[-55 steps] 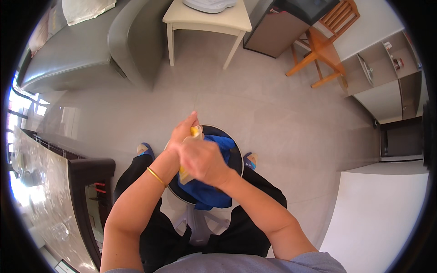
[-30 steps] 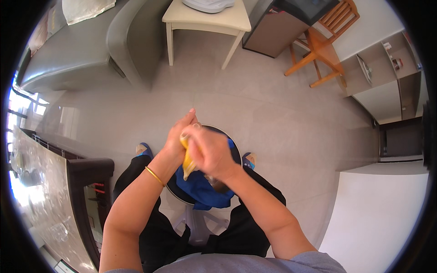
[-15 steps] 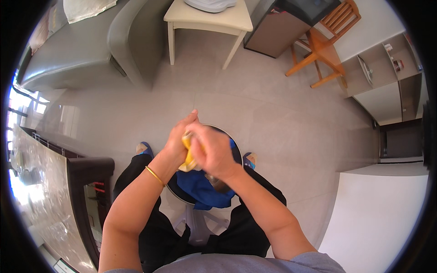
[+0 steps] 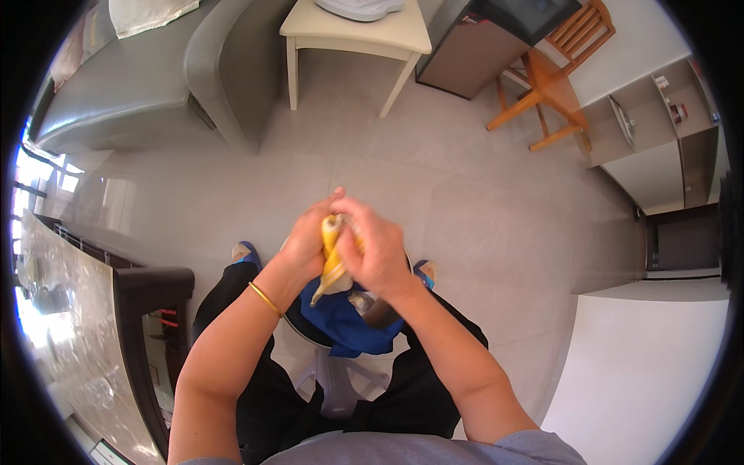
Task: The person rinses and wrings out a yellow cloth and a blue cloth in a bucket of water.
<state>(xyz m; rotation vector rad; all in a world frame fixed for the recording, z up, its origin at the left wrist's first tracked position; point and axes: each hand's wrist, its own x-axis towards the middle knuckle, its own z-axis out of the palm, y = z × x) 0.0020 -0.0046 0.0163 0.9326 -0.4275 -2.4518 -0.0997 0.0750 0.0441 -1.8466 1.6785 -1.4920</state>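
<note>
Between my two hands is a twisted yellow-and-white piece (image 4: 333,267), seemingly cloth. My left hand (image 4: 308,236) is closed round its left side, thumb pointing up and away. From the right, my right hand (image 4: 376,248) grips the same piece with curled fingers, slightly blurred. Below them a blue cloth (image 4: 341,322) lies bunched on a round, dark, pale-rimmed surface (image 4: 296,327) between my knees. A brownish metallic-looking object (image 4: 377,311) sits on the blue cloth beneath my right wrist, partly hidden; its kind is unclear.
Grey plastic stool legs (image 4: 335,387) show between my thighs. A dark-framed table (image 4: 155,283) stands close at my left, a white cabinet (image 4: 643,349) at my right. Farther off are a grey sofa (image 4: 132,93), a cream table (image 4: 356,39) and a wooden chair (image 4: 554,85).
Both hands have shifted slightly right with the yellow-and-white piece. More of it shows between them, its lower end now hanging down to the left. The brownish object is less covered.
</note>
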